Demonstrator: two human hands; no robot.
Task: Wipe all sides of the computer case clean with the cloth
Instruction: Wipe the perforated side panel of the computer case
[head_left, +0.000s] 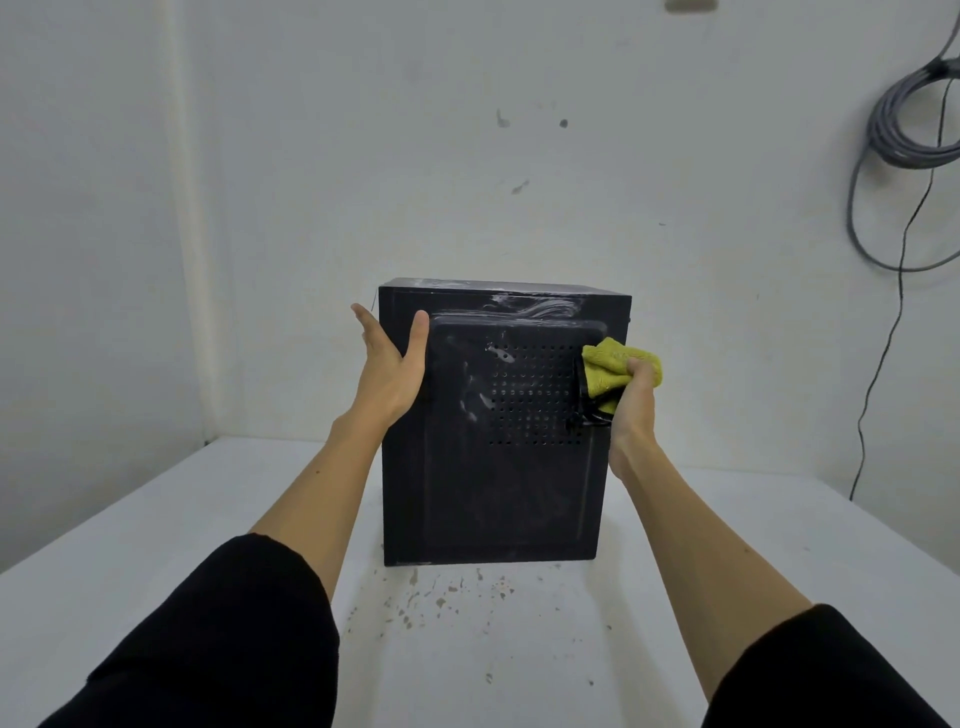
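Head view, nearest first: two black sleeves (223, 639) reach forward over the white bench (156, 545), whose surface below the wrists carries scattered brown specks (441, 597). Beyond these stands the black computer case (493, 467), upright on the bench, its perforated side panel facing the camera.

The left hand (389, 371) braces the case's upper left edge: thumb flat on the facing panel, the other fingers straight and extended past the corner, holding nothing. The right hand (631, 410) is at the right edge, fingers curled round a bunched yellow-green cloth (615, 366), which presses against the panel just beside the vent holes (535, 395). A dark strap or cable piece (587, 410) hangs under the cloth; what it is cannot be told.

White wet smears (519, 306) lie above the fingers, along the top edge.

Risks, as judged:
- Moisture driven through the vent holes if the damp cloth is pressed over them.
- The cloth snagging on the hanging piece.
- The tall case sliding or tipping if wiping force exceeds the open-handed brace.

Behind, a grey cable coil (914, 119) hangs on the wall.
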